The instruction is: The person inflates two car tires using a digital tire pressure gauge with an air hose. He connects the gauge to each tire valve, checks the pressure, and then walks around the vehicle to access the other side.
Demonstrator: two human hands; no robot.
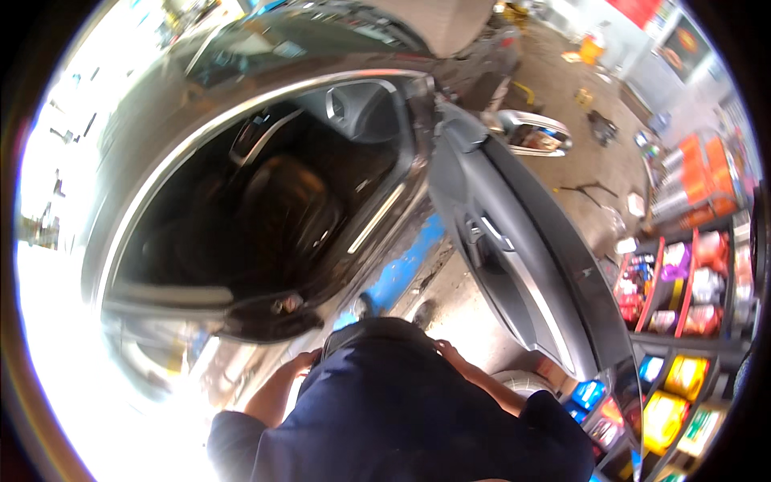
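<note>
My left hand (303,362) rests against the left side of my waist, its fingers mostly hidden by my dark blue shirt (401,410). On the other side, my right hand (448,350) lies close to my right hip, with the fingers too small and blurred to make out. Neither hand shows an object in it. In front of me stands a dark car (152,161). Its open doorway shows a dark leather seat (285,201) inside. The front door (514,249) swings out to my right, its inner panel and handle facing me.
A side mirror (536,133) sticks out beyond the door. A blue lift beam (405,261) runs along the floor beside the car. At right stand shelves (675,341) of bottles and packages and an orange rack (699,177). Loose items lie on the far floor.
</note>
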